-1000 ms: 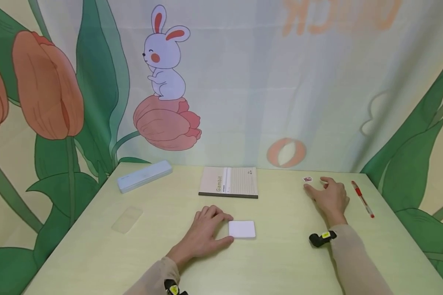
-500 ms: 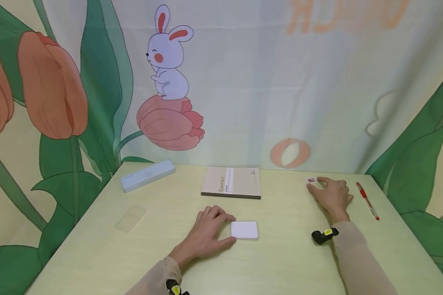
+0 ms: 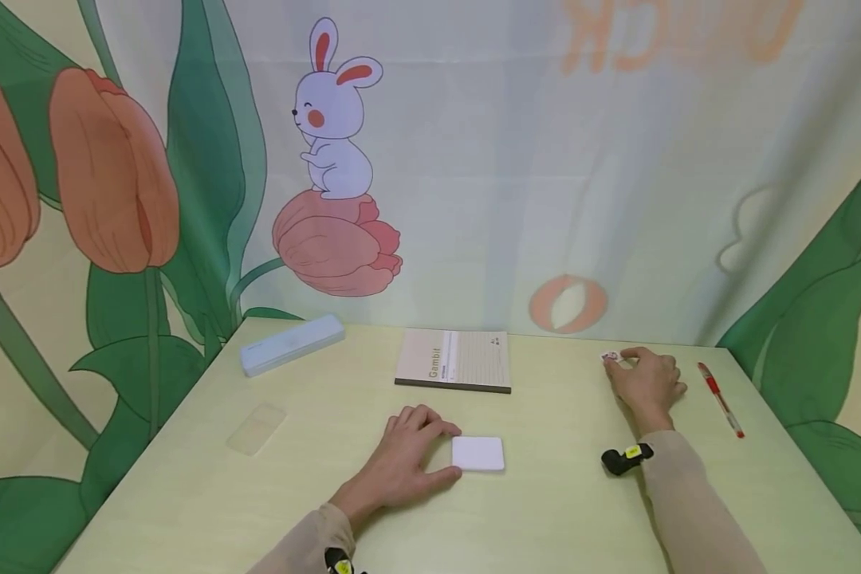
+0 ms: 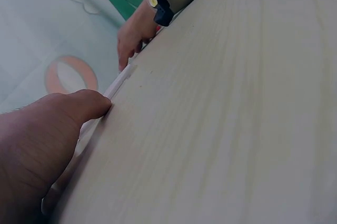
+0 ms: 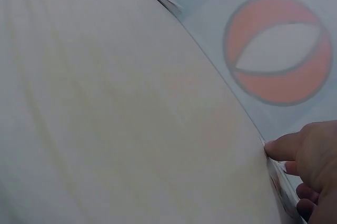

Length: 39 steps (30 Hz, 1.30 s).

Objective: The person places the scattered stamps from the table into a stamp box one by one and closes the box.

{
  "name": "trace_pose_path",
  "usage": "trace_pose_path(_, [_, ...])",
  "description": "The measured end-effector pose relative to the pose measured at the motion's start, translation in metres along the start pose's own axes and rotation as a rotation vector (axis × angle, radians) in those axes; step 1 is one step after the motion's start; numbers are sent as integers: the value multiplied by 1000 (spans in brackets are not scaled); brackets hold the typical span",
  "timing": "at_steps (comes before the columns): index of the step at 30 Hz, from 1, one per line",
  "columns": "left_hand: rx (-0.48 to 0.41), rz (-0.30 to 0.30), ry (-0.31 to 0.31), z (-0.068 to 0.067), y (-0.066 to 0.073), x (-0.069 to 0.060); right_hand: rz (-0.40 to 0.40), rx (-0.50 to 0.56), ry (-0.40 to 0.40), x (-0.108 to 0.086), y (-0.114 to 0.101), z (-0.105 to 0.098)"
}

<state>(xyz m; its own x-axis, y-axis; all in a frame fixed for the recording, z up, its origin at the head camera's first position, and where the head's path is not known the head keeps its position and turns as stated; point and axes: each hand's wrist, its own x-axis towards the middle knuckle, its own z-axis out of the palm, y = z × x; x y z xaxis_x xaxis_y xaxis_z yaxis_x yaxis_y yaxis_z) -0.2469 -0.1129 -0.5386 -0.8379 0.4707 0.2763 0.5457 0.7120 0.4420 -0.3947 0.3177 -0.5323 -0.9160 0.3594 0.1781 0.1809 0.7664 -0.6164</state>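
On the pale table, my left hand point(image 3: 398, 462) holds a white rectangular slab point(image 3: 477, 454) at its left end, index fingertip at the far corner and thumb at the near one. The left wrist view has my thumb point(image 4: 89, 104) against the edge of the slab point(image 4: 117, 83). Far to the right, my right hand point(image 3: 647, 384) pinches a small patterned sticker point(image 3: 609, 355) between thumb and index fingertips, low over the table. In the right wrist view, those fingers point(image 5: 284, 146) meet the sticker's edge; the rest is partly hidden.
A notebook point(image 3: 454, 360) lies at the back middle. At the back left is a light blue case point(image 3: 292, 345), with a clear rectangular piece point(image 3: 257, 429) nearer. A red pen point(image 3: 721, 400) lies right of my right hand. A printed curtain point(image 3: 473, 159) hangs behind the table.
My right thumb and index finger have closed in on the sticker and now cover part of it. The left hand stays at the slab; the head view has shifted slightly.
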Motion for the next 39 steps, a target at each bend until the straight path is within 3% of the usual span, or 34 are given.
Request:
trace_pose_path(4, [-1,3,-3,1,1,1,-6,46,24,-1,-2,-3])
trace_pose_path(12, [-1,7,-4,2,6,5,-94,123,54,-3,-1,-8])
trace_pose_path(19, [4,11,-8,3,9,7,-62,218,44,-8,-2,-19])
trace_pose_path(26, [12,5,-1,1,8,9,-76,292,-28,-13,0,-32])
trace_pose_path(36, [17,-7,-8,3,2,5,-9,352,-98,-35,6,-43])
trace_pose_path(39, [15,-9,-7,2,1,3,-38,393,-131,-41,3,-48])
